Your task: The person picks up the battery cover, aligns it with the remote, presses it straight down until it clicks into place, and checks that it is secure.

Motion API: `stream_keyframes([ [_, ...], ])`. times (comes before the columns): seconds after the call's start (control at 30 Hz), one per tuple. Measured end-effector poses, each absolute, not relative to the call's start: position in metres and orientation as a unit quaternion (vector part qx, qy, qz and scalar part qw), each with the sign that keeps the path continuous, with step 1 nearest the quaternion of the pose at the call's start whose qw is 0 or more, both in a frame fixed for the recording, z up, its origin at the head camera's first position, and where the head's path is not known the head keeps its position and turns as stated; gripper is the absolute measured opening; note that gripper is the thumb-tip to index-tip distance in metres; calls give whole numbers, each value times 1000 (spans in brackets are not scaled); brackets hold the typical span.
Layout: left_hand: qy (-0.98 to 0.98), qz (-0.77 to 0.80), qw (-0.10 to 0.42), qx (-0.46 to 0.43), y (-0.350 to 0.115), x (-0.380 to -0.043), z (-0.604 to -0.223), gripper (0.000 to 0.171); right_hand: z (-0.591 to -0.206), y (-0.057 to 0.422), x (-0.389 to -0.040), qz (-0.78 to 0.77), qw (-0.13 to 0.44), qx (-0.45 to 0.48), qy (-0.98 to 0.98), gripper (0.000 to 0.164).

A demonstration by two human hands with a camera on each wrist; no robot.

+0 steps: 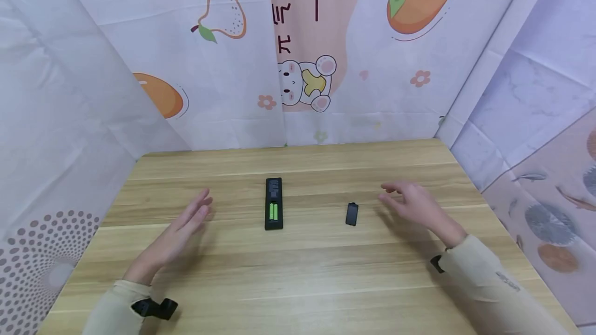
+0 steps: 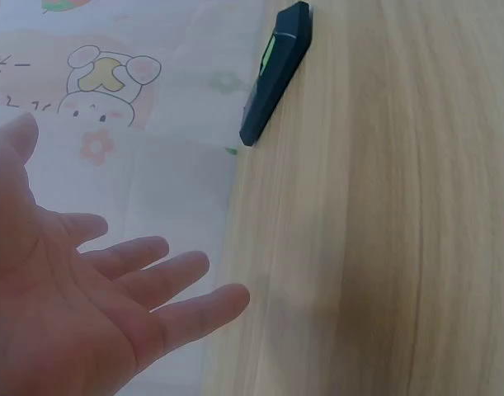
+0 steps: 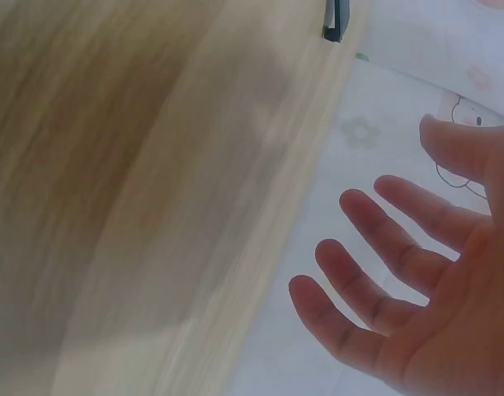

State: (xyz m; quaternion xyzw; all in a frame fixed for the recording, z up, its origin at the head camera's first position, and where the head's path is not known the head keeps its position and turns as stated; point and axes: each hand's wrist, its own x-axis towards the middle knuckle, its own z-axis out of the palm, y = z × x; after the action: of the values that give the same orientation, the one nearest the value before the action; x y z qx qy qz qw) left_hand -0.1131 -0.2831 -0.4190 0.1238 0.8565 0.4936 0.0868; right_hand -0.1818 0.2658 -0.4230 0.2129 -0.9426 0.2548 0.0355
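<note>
A black remote control (image 1: pixel 273 190) lies back side up on the table, its battery compartment uncovered. Two green batteries (image 1: pixel 273 212) sit side by side in that compartment. To the right of the remote lies a small black battery cover (image 1: pixel 352 214), apart from it. My left hand (image 1: pixel 179 229) hovers over the table left of the remote, fingers extended and holding nothing. On the other side, my right hand (image 1: pixel 416 207) is raised to the right of the cover, its fingers relaxed and touching nothing. Both palms show in the wrist views, and the remote (image 2: pixel 278 74) appears there at the left wrist.
The wooden table (image 1: pixel 298 283) carries these things. A white printed curtain (image 1: pixel 223 81) hangs right behind its far edge, and more cloth (image 1: pixel 521 118) stands along the right side. Each wrist wears a black strap (image 1: pixel 153 308).
</note>
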Motion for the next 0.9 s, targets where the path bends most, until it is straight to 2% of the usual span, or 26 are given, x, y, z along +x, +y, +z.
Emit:
stream_keyframes([
  [0.13,842,515,99,126,-281,-116,-418,59,-426,262,-182,260,20,221,-940,37],
  [0.27,830,530,119,127,-280,-119,-419,58,-430,258,-183,245,27,257,-935,31],
  [0.47,810,554,144,128,-274,-123,-420,57,-435,253,-183,212,27,301,-929,32],
  [0.9,814,542,178,111,-259,-127,-424,59,-437,235,-186,252,-22,270,-929,22],
])
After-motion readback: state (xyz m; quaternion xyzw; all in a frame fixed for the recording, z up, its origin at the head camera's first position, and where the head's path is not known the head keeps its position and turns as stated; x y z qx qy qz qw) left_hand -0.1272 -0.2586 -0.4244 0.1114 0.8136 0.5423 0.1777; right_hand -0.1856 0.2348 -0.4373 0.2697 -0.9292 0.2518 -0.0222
